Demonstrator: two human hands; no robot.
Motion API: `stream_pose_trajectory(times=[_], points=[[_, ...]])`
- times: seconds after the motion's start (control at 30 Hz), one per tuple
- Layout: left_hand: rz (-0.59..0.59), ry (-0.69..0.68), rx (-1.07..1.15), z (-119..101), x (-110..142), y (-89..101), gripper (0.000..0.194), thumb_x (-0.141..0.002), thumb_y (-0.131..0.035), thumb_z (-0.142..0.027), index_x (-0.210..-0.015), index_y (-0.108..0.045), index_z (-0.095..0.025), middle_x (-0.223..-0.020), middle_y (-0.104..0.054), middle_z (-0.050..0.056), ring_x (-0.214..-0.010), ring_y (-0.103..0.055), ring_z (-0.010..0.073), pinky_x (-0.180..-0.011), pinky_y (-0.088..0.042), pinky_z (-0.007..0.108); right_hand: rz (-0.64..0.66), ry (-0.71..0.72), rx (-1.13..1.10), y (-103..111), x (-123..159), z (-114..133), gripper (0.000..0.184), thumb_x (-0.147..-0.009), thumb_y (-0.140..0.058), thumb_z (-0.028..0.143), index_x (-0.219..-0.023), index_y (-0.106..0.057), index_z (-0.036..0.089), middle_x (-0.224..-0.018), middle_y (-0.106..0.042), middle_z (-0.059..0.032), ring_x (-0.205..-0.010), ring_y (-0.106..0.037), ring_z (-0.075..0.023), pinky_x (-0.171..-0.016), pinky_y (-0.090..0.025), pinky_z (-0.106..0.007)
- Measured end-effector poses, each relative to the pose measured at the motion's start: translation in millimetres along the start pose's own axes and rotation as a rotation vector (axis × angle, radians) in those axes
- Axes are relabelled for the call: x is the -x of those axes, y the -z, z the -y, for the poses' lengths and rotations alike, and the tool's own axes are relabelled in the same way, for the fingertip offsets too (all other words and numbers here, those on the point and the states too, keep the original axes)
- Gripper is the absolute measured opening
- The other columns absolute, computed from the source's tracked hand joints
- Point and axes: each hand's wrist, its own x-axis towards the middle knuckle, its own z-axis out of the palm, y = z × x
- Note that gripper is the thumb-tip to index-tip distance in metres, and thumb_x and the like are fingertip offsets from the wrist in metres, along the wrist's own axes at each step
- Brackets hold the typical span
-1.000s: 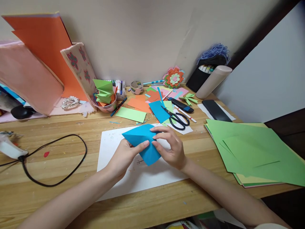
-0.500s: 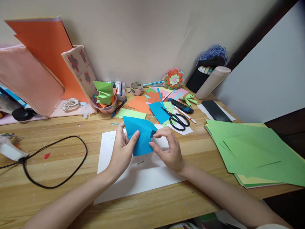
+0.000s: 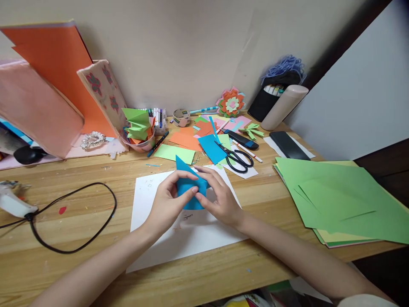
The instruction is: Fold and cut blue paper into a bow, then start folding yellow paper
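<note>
A: Hands?
B: L hand (image 3: 169, 198) & R hand (image 3: 222, 198) are pinching blue paper (image 3: 188, 186), ctr of view, over white sheet (image 3: 209, 234).
A: Any txt?
B: Marks (image 3: 188, 216) are showing at blue paper's 6 o'clock, too small to read; tape roll's (image 3: 182, 122) sitting at 12.

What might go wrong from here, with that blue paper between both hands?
The left hand and right hand grip the blue paper with thumbs close together, so an uneven pull might crease or tear it. The scissors lie just beyond the hands, on loose paper pieces, so a forward reach might nudge them.
</note>
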Motion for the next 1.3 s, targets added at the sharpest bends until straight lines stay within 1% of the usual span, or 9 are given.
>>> stream_pose_trajectory(times=[0.2,0.43,0.57,0.67,0.73,0.8,0.9,1.1,1.3], points=[[-0.039,0.086,0.06,-8.5,4.9,-3.1,0.031,-0.072,-0.067,-0.026,-0.103,-0.062,-0.024,-0.11,-0.062,0.004,-0.103,-0.055,0.0214,-0.085,-0.044,0.03,0.035,0.066,0.066,1.4,-1.2,-0.6,0.047,-0.085,-0.049,0.031,-0.13,-0.038,0.021,-0.134,-0.045,-0.0103,-0.123,-0.041,-0.0238,-0.101,-0.036,-0.044],[-0.084,0.042,0.003,-9.1,7.9,-6.2,0.02,-0.073,-0.067,-0.025,-0.092,-0.065,-0.025,-0.099,-0.064,0.002,-0.094,-0.056,0.0181,-0.081,-0.044,0.026,0.076,0.144,0.128,2.5,-1.0,1.4,0.049,-0.085,-0.049,0.027,-0.131,-0.035,0.019,-0.129,-0.049,-0.0115,-0.122,-0.041,-0.0239,-0.102,-0.035,-0.045],[-0.192,0.014,-0.018,-7.8,7.1,-4.1,0.023,-0.073,-0.066,-0.027,-0.096,-0.062,-0.026,-0.099,-0.061,0.001,-0.09,-0.055,0.0172,-0.075,-0.045,0.025,-0.053,0.021,0.038,-0.2,1.2,-1.5,0.053,-0.085,-0.05,0.033,-0.132,-0.029,0.022,-0.133,-0.039,-0.0125,-0.127,-0.033,-0.0245,-0.103,-0.031,-0.048],[-0.277,-0.039,-0.021,-8.2,5.9,-2.9,0.032,-0.076,-0.063,-0.028,-0.108,-0.055,-0.029,-0.111,-0.056,0.001,-0.102,-0.052,0.0183,-0.082,-0.044,0.026,-0.231,-0.154,-0.198,-5.2,2.7,-7.0,0.052,-0.079,-0.058,0.04,-0.12,-0.029,0.025,-0.13,-0.036,-0.0121,-0.121,-0.04,-0.0235,-0.095,-0.041,-0.045],[-0.302,-0.058,-0.004,-7.6,5.2,-3.4,0.039,-0.079,-0.06,-0.028,-0.116,-0.049,-0.03,-0.122,-0.05,0.003,-0.112,-0.047,0.0196,-0.088,-0.042,0.028,-0.189,-0.298,-0.462,-8.5,2.2,-9.2,0.05,-0.077,-0.06,0.046,-0.111,-0.029,0.027,-0.122,-0.043,-0.0104,-0.107,-0.052,-0.0205,-0.084,-0.048,-0.04],[-0.303,-0.064,0.008,-5.4,4.7,-4.8,0.044,-0.081,-0.057,-0.029,-0.123,-0.044,-0.03,-0.131,-0.043,0.004,-0.12,-0.041,0.021,-0.093,-0.039,0.03,-0.049,-0.435,-0.738,-10.5,0.4,-9.2,0.051,-0.076,-0.059,0.051,-0.108,-0.029,0.026,-0.11,-0.055,-0.0084,-0.094,-0.06,-0.0186,-0.081,-0.05,-0.039],[-0.266,-0.068,0.012,-0.7,4.8,-6.8,0.044,-0.081,-0.057,-0.028,-0.123,-0.043,-0.029,-0.132,-0.041,0.004,-0.121,-0.039,0.021,-0.095,-0.038,0.03,0.021,-0.566,-1.015,-10.7,-3.4,-8.5,0.054,-0.073,-0.063,0.051,-0.112,-0.035,0.025,-0.105,-0.063,-0.0081,-0.096,-0.062,-0.02,-0.084,-0.049,-0.039],[-0.048,0.04,0.109,0.1,2.0,-4.9,0.042,-0.073,-0.066,-0.029,-0.111,-0.048,-0.028,-0.104,-0.053,0.004,-0.09,-0.055,0.0183,-0.071,-0.047,0.027,-0.125,-0.647,-1.147,-3.3,-7.9,-19.8,0.044,-0.063,-0.074,0.044,-0.1,-0.06,0.025,-0.112,-0.065,-0.0044,-0.106,-0.058,-0.0234,-0.09,-0.047,-0.037],[-0.153,0.268,0.217,-8.7,-6.7,4.7,0.062,-0.07,-0.068,-0.038,-0.122,-0.036,-0.028,-0.081,-0.056,-0.001,-0.072,-0.056,0.0135,-0.061,-0.045,0.023,-0.108,-0.607,-1.075,0.5,-10.3,-25.7,0.032,-0.059,-0.079,0.032,-0.087,-0.066,0.022,-0.089,-0.071,-0.0015,-0.088,-0.063,-0.0189,-0.083,-0.048,-0.033]])
